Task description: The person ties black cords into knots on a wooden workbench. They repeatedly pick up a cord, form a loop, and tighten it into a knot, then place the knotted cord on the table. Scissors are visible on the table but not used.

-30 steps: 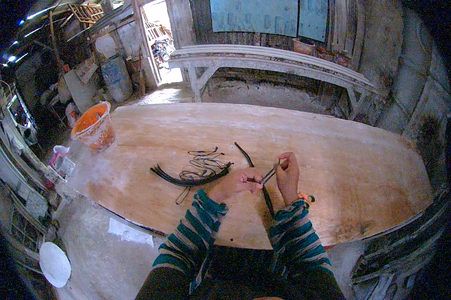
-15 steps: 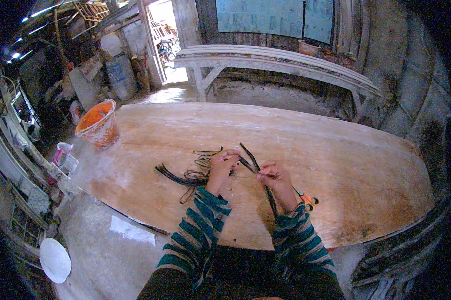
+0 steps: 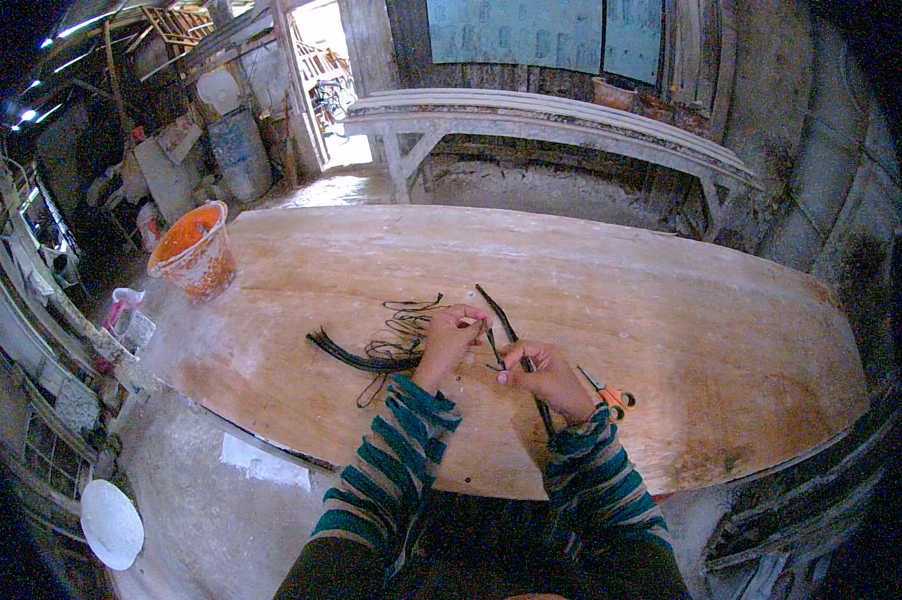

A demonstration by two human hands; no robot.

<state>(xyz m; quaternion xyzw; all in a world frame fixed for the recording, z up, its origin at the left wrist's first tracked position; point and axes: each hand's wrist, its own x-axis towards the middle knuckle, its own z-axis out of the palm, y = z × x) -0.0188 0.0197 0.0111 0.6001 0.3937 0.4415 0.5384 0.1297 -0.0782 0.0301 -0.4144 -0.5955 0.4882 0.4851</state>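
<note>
Between my hands a short black cord (image 3: 494, 345) runs at a slant. My left hand (image 3: 453, 340) is closed, pinching its upper end between thumb and fingertips. My right hand (image 3: 551, 380), also closed, holds the lower end at its fingertips. Under the right hand a long black strip (image 3: 498, 307) stretches from beyond the fingers back toward the wrist; whether the hand grips it is unclear. Left of my left hand lies a bundle of black strands (image 3: 351, 356), with loose loops of thin dark cord (image 3: 403, 322) around it. Orange-handled scissors (image 3: 619, 399) rest beside my right wrist.
The wooden tabletop (image 3: 711, 330) has curved edges. An orange bucket (image 3: 196, 255) with whitish crust stands at its far left. Beyond it is a long white bench (image 3: 551, 125). A round white disc (image 3: 112, 524) lies low at the left.
My right hand has shifted slightly left and down, its fingers now at the cord's lower end. The cord hangs more steeply between the hands. More of the scissors' blades shows.
</note>
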